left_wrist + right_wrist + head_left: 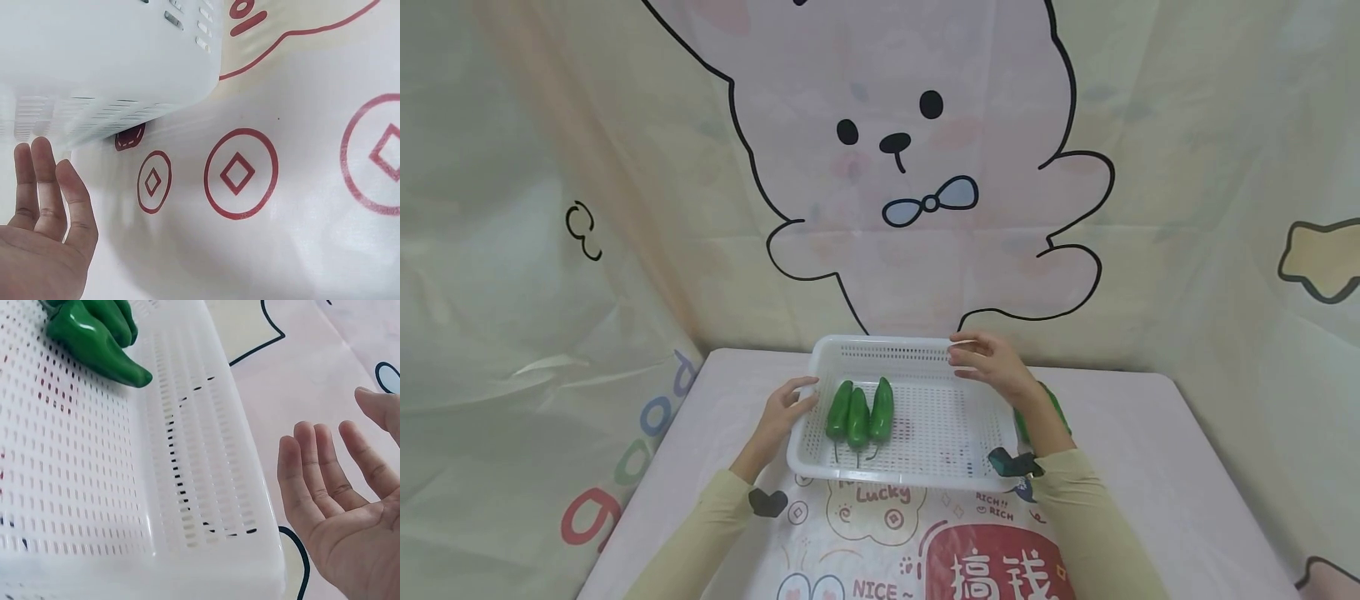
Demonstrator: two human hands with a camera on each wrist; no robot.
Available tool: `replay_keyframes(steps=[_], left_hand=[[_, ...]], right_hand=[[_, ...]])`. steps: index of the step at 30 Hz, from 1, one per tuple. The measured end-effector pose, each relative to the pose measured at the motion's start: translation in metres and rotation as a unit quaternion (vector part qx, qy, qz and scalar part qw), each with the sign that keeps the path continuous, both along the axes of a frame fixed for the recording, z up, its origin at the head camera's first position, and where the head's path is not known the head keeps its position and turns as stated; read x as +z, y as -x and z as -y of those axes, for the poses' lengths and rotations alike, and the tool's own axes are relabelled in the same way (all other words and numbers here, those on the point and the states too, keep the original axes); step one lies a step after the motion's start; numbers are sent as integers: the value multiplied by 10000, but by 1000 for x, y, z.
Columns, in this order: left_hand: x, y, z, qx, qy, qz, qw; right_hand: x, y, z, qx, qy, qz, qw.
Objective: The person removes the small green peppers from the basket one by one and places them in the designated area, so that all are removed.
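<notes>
A white perforated plastic basket (951,433) stands on the table, with three green peppers (858,419) lying side by side in its left part. My left hand (782,414) is at the basket's left rim, fingers fairly straight. In the left wrist view its fingertips (42,145) come right up to the outer wall. Over the far right corner, in the head view, my right hand (992,362) overlaps the rim. The right wrist view shows that hand (344,500) outside the basket, with spread, loosely bent fingers and nothing in them.
Something green (1057,407) sits right of the basket, partly hidden behind the right forearm. The tablecloth (880,575) carries red and cartoon prints. Behind the table hangs a backdrop (898,250) with a large cartoon bear. Dark wrist attachments (767,502) show beside both sleeves.
</notes>
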State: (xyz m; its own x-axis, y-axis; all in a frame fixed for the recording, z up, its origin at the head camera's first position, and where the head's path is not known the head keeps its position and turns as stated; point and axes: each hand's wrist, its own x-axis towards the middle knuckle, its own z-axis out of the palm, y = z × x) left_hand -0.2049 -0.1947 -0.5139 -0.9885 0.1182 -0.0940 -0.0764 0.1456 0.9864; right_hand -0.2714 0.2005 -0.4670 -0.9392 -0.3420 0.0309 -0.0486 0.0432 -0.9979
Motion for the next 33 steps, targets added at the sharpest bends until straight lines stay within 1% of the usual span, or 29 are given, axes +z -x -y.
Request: replay_keyframes(steps=[6, 8, 11, 13, 18, 21, 28, 33], left_hand=[[-1, 1, 0, -20, -45, 5, 10000], [1, 1, 0, -46, -55, 4, 10000], [-1, 2, 1, -85, -59, 22, 9999], [-7, 5, 3, -82, -50, 36, 9999], [-30, 14, 6, 7, -17, -13, 10000], [-36, 16, 8, 80, -12, -39, 10000], [-37, 15, 8, 162, -39, -24, 9999], [-36, 15, 8, 160, -36, 0, 9999]], right_hand=[[-6, 4, 11, 24, 131, 72, 9999], [-6, 5, 16, 47, 114, 50, 9999], [-7, 5, 23, 59, 88, 42, 9999], [-7, 5, 27, 92, 33, 66, 9999], [-12, 6, 37, 114, 26, 230, 9997], [-16, 6, 44, 96, 60, 333, 9994], [-25, 9, 56, 111, 149, 429, 9989], [-30, 10, 64, 110, 360, 501, 9980]])
